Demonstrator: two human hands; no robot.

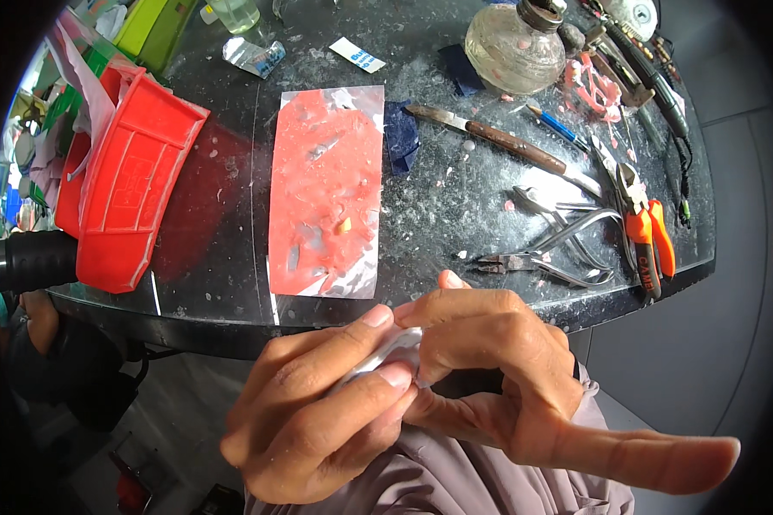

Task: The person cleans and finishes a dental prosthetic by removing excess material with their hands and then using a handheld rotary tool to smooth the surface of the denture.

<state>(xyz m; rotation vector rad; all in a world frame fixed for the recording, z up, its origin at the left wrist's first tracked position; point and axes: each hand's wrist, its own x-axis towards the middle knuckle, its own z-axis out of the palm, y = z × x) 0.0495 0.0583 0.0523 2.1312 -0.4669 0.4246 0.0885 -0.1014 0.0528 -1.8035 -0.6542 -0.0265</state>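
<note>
In front of the table's near edge, both hands meet around a small whitish-grey piece (388, 354). My left hand (311, 402) grips it between bent fingers, with fingertips above and below it. My right hand (511, 365) is closed against the right end of the piece, its fingers curled, while one digit sticks out toward the lower right. Fingers cover most of the piece, so its exact kind cannot be told. Beyond the hands lies a sheet of pink wax (326, 184) on a clear-white backing, with torn patches and a small yellowish bit on it.
At left stands a red plastic bin (137, 184) beside a black cylinder (34, 262). To the right lie steel pliers (567, 236), orange-handled cutters (644, 227), a wooden-handled wax knife (515, 148) and a blue pencil (558, 127). A glass spirit lamp (514, 51) stands farther back.
</note>
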